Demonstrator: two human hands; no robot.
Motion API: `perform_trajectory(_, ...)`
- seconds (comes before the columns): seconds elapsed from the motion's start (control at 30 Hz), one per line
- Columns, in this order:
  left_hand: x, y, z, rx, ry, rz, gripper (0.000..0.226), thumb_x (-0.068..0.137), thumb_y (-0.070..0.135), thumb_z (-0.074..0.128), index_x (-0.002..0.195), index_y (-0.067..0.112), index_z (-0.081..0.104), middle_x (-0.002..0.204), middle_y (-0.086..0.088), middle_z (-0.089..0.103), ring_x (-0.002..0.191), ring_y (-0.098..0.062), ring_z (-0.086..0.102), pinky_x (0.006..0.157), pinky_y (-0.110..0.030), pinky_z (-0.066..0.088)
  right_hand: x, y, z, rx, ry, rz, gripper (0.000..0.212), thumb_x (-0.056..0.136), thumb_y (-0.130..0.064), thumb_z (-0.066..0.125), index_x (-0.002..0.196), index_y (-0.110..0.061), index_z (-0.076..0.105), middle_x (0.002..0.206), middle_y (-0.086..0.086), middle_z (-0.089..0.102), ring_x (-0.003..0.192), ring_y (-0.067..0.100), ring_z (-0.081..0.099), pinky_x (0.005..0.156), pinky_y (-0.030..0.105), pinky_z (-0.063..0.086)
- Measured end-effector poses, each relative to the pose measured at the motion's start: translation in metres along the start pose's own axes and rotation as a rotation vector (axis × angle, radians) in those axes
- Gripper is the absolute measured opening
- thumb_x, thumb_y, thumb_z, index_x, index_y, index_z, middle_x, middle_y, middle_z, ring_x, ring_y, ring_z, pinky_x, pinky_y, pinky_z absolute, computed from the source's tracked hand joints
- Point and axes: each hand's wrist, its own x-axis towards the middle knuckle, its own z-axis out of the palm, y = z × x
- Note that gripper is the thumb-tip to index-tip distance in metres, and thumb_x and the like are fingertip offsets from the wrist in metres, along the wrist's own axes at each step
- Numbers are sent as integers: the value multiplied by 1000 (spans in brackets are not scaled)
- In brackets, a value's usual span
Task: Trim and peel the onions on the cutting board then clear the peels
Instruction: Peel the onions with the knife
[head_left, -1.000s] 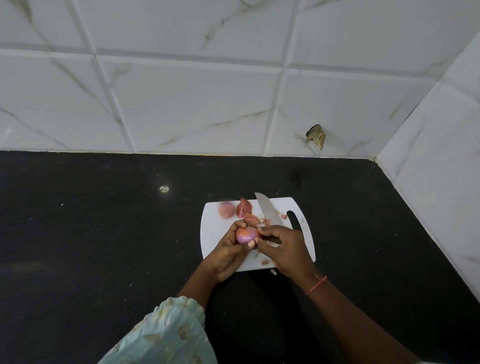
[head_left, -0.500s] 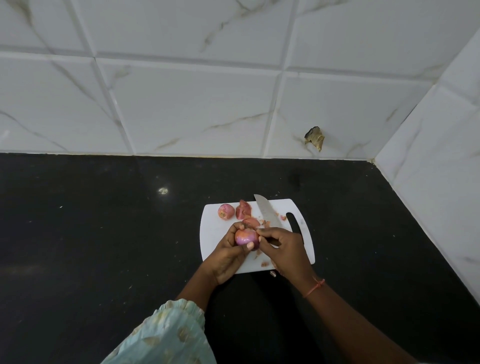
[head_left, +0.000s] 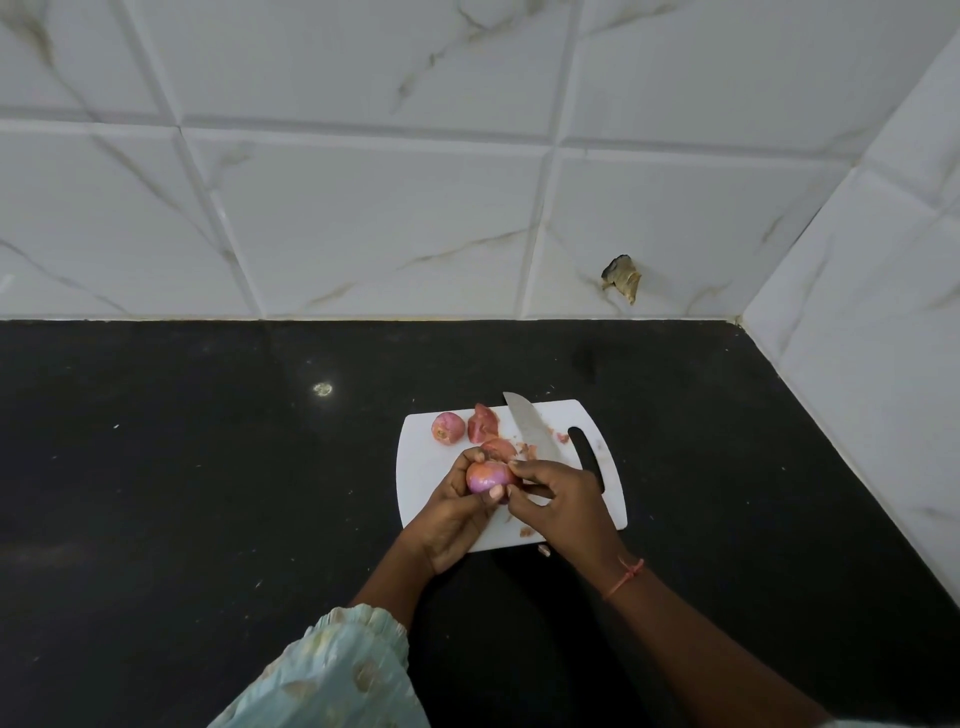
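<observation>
A white cutting board (head_left: 421, 483) lies on the black counter. My left hand (head_left: 452, 514) grips a pink onion (head_left: 485, 475) just above the board. My right hand (head_left: 563, 501) holds the knife (head_left: 532, 428) by its handle, blade pointing away over the board, while its fingertips pinch at the onion's right side. Another onion (head_left: 448, 427) sits at the board's far left corner. Loose pink peels (head_left: 483, 422) lie beside it, and more peel (head_left: 500, 447) lies just beyond my fingers.
Small peel scraps lie on the board near its handle slot (head_left: 587, 457), and one scrap (head_left: 544, 551) sits on the black counter (head_left: 208, 493) off the near edge. White tiled walls (head_left: 363, 208) close the back and right sides.
Both hands have kept working the onion in place; my right fingertips shifted slightly along its side. The view moved a little.
</observation>
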Motion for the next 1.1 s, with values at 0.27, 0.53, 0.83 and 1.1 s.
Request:
perform_trajectory(0.27, 0, 2, 2, -5, 6, -8, 73, 58, 10, 97, 115, 14, 52, 119, -14, 69, 111, -28, 67, 90, -35, 57, 1, 4, -1, 8, -4, -18, 26, 84, -8, 74, 110, -9, 73, 103, -5, 72, 94, -2, 68, 68, 15, 57)
perform_trajectory(0.53, 0, 2, 1, 2, 13, -22, 74, 57, 9, 97, 114, 14, 51, 119, -15, 67, 111, -28, 66, 91, -36, 57, 2, 6, 0, -87, 14, -84, 24, 86, -6, 71, 109, -8, 74, 104, 0, 74, 95, 1, 67, 75, 14, 56)
perform_trajectory(0.83, 1, -2, -5, 5, 3, -20, 51, 75, -7, 75, 115, 15, 51, 118, -17, 65, 111, -29, 63, 100, -38, 53, -1, 1, -3, 30, -27, -11, 27, 83, -16, 78, 109, -13, 73, 105, -5, 72, 97, 1, 68, 79, 15, 55)
perform_trajectory(1.1, 4, -2, -4, 57, 92, -18, 66, 65, -8, 79, 120, 16, 52, 122, -16, 62, 112, -27, 64, 90, -34, 58, 2, 3, -7, -1, 47, -18, 15, 82, -3, 74, 93, -13, 75, 90, -8, 73, 86, 3, 69, 77, 22, 57)
